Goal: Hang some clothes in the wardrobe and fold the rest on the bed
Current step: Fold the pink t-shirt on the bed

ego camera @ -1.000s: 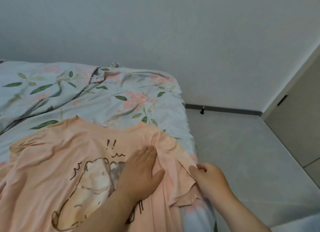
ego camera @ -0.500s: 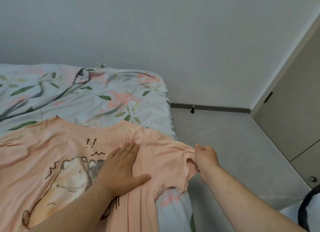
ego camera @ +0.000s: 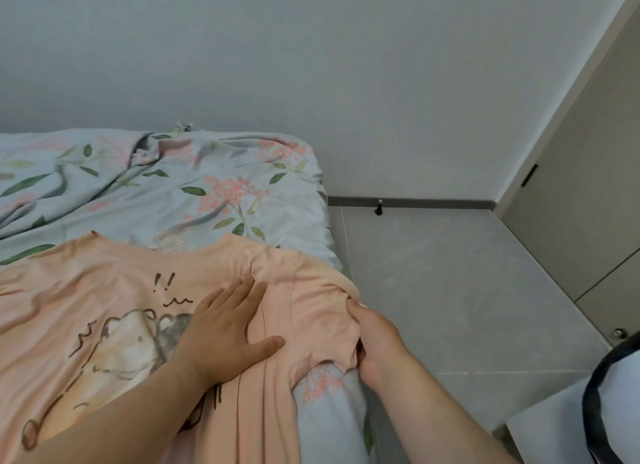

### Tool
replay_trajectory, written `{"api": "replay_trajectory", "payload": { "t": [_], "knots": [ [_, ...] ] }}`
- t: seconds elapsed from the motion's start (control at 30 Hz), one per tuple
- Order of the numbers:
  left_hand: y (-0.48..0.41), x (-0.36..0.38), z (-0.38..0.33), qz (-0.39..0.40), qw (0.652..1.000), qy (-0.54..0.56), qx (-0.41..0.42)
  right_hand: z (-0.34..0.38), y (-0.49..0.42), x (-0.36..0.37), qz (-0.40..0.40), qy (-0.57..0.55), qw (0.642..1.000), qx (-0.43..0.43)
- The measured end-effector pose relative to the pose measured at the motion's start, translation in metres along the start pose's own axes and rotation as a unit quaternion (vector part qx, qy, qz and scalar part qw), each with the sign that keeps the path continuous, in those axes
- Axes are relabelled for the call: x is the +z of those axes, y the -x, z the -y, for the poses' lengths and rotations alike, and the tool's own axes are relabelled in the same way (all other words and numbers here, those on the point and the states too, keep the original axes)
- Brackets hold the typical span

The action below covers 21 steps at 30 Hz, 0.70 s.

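While pressing flat on the peach T-shirt [ego camera: 114, 290] near the bed's [ego camera: 194, 200] right edge, left hand [ego camera: 221, 335] with fingers straight beside the cartoon print [ego camera: 114, 349]; right hand [ego camera: 375, 339] pinching the sleeve at that edge, fingertips buried in fabric. Shirt hem cut off at bottom. Floral bedding rumpled behind. Grey tiled floor [ego camera: 450, 290], doorstop [ego camera: 379, 208] by skirting, door [ego camera: 588, 186] right, dark-strapped bag [ego camera: 609, 404] half out of shot.

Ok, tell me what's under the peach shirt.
The floral bedcover lies under the peach shirt, showing beyond its collar and sleeve. Whatever sits directly beneath the shirt is covered.
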State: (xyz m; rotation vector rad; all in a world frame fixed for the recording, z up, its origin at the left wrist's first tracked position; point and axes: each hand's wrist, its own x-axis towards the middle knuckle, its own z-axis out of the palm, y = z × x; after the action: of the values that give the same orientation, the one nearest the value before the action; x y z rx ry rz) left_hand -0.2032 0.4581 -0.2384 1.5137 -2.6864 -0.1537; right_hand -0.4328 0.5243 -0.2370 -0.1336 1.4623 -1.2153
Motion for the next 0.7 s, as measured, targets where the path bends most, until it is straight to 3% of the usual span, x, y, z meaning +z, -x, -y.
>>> {"api": "replay_trajectory", "payload": {
  "t": [0.17, 0.33, 0.43, 0.53, 0.63, 0.7],
  "knots": [
    [-0.056, -0.036, -0.039, -0.033, 0.997, -0.028, -0.068, 0.017, -0.002, 0.001, 0.038, -0.125, 0.99, 0.044],
    [-0.056, 0.001, -0.056, -0.163, 0.981, 0.101, 0.021, 0.025, -0.012, -0.008, 0.018, -0.213, 0.976, -0.026],
    [-0.057, 0.002, -0.054, -0.077, 0.995, 0.06, 0.023, 0.025, -0.021, -0.019, 0.018, -0.222, 0.971, -0.087],
    [-0.068, 0.002, -0.055, -0.007, 1.0, 0.014, 0.009, 0.017, -0.018, -0.023, 0.077, -0.182, 0.977, -0.083],
    [-0.07, 0.004, -0.056, 0.032, 0.999, -0.014, 0.0, 0.01, -0.01, -0.02, 0.115, -0.047, 0.983, -0.136],
    [-0.071, 0.001, -0.057, 0.049, 0.999, -0.022, -0.007, 0.015, -0.005, -0.019, 0.095, 0.03, 0.98, -0.174]
  ]
}}
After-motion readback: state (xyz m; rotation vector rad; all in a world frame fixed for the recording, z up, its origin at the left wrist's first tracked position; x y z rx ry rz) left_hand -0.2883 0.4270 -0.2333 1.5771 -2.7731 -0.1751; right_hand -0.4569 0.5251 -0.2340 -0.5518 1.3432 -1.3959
